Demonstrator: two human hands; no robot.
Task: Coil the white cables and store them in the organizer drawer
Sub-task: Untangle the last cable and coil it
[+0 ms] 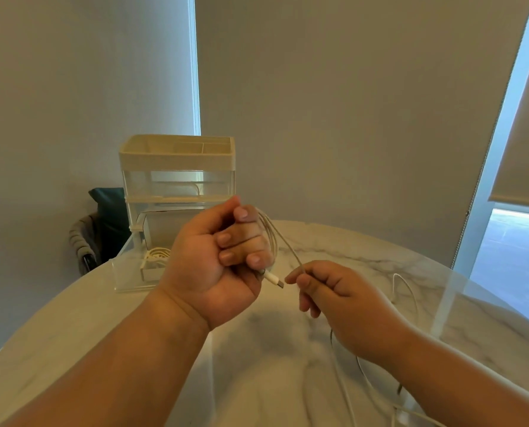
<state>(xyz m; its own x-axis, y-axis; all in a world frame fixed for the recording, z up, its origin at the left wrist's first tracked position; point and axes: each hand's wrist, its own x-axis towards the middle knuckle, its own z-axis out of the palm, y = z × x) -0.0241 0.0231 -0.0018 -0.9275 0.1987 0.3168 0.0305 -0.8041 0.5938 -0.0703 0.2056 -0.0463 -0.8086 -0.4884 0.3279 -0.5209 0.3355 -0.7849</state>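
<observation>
A room in a home is suggested. A round, marble-patterned desk (pixel 334 241) is seen, with a clear drawer organizer (pixel 177 180) set near its far left edge. Behind the desk, pale roller blinds (pixel 349 103) are drawn over tall windows (pixel 503 257), and at its far left a chair (pixel 83 241) with a dark cushion (pixel 109 217) is placed.

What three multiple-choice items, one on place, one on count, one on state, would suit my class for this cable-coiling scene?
1. Where does the stored coil lie? A in the drawer; B in a bag; C on a shelf.
2. How many hands hold the loose white cable? A none; B one; C two.
3. The drawer is: A shut; B pulled out; C missing.
A: the coil sits inside it. C: left hand grips loops, right hand pinches the strand. B: it juts from the organizer.
</observation>
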